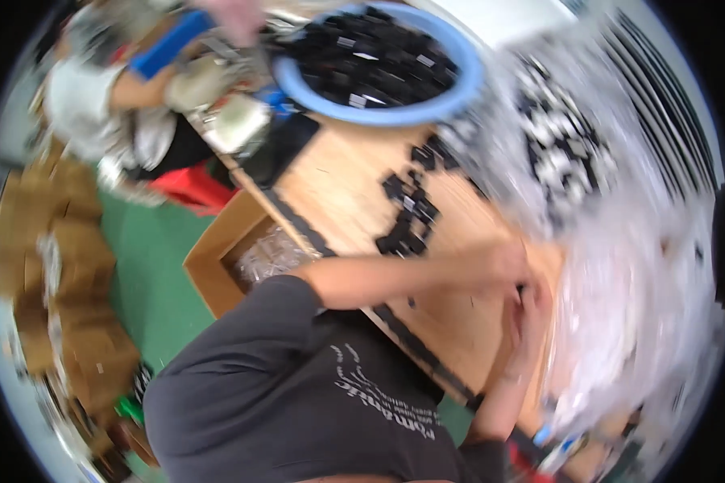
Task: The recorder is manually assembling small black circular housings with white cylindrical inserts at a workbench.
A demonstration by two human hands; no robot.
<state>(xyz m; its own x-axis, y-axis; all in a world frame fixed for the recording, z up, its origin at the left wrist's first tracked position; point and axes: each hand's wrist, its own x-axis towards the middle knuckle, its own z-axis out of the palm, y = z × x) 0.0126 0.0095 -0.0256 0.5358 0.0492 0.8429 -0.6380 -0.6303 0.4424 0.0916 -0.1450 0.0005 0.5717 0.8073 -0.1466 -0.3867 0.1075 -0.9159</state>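
My left hand [499, 267] reaches across from the left over the wooden table and meets my right hand [530, 310] near its right edge. Both hands are closed and close together, smeared by motion. A small dark piece [521, 289] shows between the fingers; its exact kind is too blurred to tell. Left of the hands, several small black pieces [409, 205] lie loose in a line on the table [338, 173]. Beyond them stands a round blue basin [379, 117] heaped with similar black pieces [370, 60].
Clear plastic bags, one with black and white pieces [564, 137], crowd the table's right side. An open cardboard box [217, 249] holding clear plastic sits by the table's left edge. A co-worker's arm [141, 87] is at the far left, by a blue object [171, 43]. Cartons [64, 266] line the floor.
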